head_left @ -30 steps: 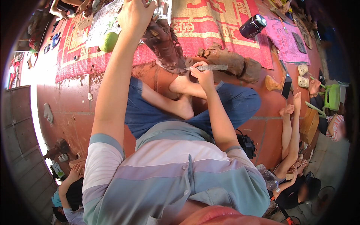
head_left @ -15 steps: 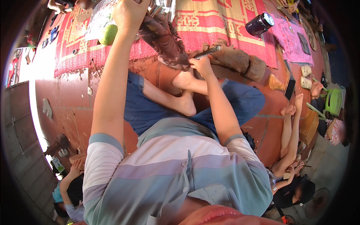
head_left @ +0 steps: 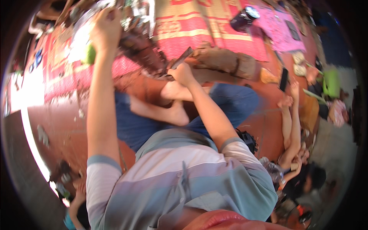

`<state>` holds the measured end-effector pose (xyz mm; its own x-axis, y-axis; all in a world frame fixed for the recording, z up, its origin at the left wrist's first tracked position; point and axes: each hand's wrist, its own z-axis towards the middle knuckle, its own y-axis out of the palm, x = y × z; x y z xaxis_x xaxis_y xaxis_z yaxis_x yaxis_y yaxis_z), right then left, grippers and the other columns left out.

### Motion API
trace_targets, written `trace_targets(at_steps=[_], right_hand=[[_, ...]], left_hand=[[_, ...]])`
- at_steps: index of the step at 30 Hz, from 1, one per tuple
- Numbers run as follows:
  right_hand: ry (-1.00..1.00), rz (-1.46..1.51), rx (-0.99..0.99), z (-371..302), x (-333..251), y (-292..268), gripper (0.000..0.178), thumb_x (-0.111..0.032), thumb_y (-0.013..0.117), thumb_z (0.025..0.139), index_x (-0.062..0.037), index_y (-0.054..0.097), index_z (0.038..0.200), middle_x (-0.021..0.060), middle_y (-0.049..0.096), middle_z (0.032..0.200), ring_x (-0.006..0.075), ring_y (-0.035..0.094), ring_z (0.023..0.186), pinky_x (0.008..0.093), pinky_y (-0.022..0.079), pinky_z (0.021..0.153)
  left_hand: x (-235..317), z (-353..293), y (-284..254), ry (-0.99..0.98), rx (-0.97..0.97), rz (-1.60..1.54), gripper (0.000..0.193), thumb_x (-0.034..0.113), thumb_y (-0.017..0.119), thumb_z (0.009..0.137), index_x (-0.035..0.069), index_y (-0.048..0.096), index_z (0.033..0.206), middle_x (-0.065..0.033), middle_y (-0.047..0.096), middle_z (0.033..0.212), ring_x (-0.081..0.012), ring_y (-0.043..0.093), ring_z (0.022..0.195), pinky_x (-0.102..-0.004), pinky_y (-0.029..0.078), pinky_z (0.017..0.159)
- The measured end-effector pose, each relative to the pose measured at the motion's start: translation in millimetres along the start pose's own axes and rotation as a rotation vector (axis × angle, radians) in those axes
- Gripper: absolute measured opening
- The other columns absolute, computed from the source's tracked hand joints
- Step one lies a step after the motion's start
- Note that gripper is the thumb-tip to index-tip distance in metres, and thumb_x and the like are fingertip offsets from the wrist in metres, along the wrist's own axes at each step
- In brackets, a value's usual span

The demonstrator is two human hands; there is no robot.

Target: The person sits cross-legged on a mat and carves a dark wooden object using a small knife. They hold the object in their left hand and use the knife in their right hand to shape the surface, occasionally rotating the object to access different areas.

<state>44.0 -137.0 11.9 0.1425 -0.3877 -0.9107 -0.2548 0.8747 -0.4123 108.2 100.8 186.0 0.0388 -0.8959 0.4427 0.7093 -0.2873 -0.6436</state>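
A dark reddish-brown carved piece of wood [head_left: 142, 53] stands tilted in front of my crossed legs, its lower end by my bare foot. My right hand [head_left: 182, 73] is closed round a flat, dark metal tool like a chisel [head_left: 181, 58], which points up and right beside the carving's lower end. My left hand [head_left: 105, 30] is stretched forward, left of the carving's upper end. Its fingers look curled closed, but blur and glare hide what they hold, if anything. A green round fruit [head_left: 89, 54] lies just left of my left wrist.
A red and yellow woven mat [head_left: 184, 27] spreads ahead. Brown wood blocks [head_left: 222, 61] lie right of the tool. Farther right are a dark cylinder with a bright top [head_left: 244, 19], a pink cloth [head_left: 281, 32] and a green chair [head_left: 331, 82]. Other people sit at both sides.
The whole view has shifted and blurred. My left hand has moved left, away from the carving's upper end. The tool in my right hand is tilted more steeply upward.
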Motion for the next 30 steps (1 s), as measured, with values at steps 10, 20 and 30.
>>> trace_targets(at_steps=[10,20,30], right_hand=[[0.298,0.180,0.022,-1,12,-9,0.019,-0.017,0.066,0.063,-0.0032,0.064,0.077,0.0122,0.065,0.078,0.0272,0.063,0.081,0.0396,0.049,0.073],[0.355,0.537,0.040,5,24,-8,0.008,-0.004,0.066,0.065,-0.0059,0.062,0.071,0.0091,0.060,0.062,0.0171,0.057,0.051,0.0303,0.046,0.049],[0.319,0.433,0.004,2,19,-9,0.008,-0.010,0.068,0.066,-0.0069,0.063,0.072,0.0083,0.063,0.070,0.0231,0.063,0.067,0.0321,0.049,0.065]], left_hand=[[6,39,-12,-0.133,-0.549,-0.001,0.042,0.045,0.053,0.086,0.007,0.071,0.083,-0.0129,0.065,0.072,-0.0233,0.064,0.070,-0.0330,0.047,0.068],[11,22,6,-0.151,-0.186,-0.174,0.037,0.045,0.052,0.083,0.014,0.073,0.080,-0.0054,0.066,0.068,-0.0161,0.063,0.067,-0.0299,0.047,0.065],[5,22,6,-0.174,-0.201,-0.167,0.037,0.046,0.052,0.082,0.015,0.073,0.078,-0.0045,0.065,0.065,-0.0164,0.062,0.064,-0.0303,0.047,0.065]])
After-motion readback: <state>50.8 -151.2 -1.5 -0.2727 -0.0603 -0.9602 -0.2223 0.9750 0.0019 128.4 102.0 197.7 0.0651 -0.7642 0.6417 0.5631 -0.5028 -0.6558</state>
